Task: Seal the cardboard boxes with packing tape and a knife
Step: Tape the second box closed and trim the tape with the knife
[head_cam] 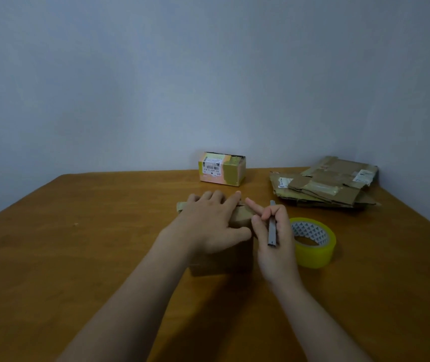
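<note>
Cardboard box [234, 259] on the table [78, 257] lies under the left hand [213, 220], its fingers flat and pressing. The right hand [274, 246] grips a grey knife [272, 228], forefinger extended. Tape roll [318, 249] at the box's 3 o'clock, taped box [221, 168] at 12, flattened cartons [323, 184] at 2.

Two made-up cardboard boxes stand on the one table [78, 257]: a plain box [224, 259] near the middle and a labelled box [221, 168] at the far edge. One pile of flattened cardboard [323, 184] lies far right; its sheets are several, too overlapped to count. One tape roll [315, 254], near right. One knife [272, 228]. Two hands: left hand [213, 220], right hand [283, 254]
</note>
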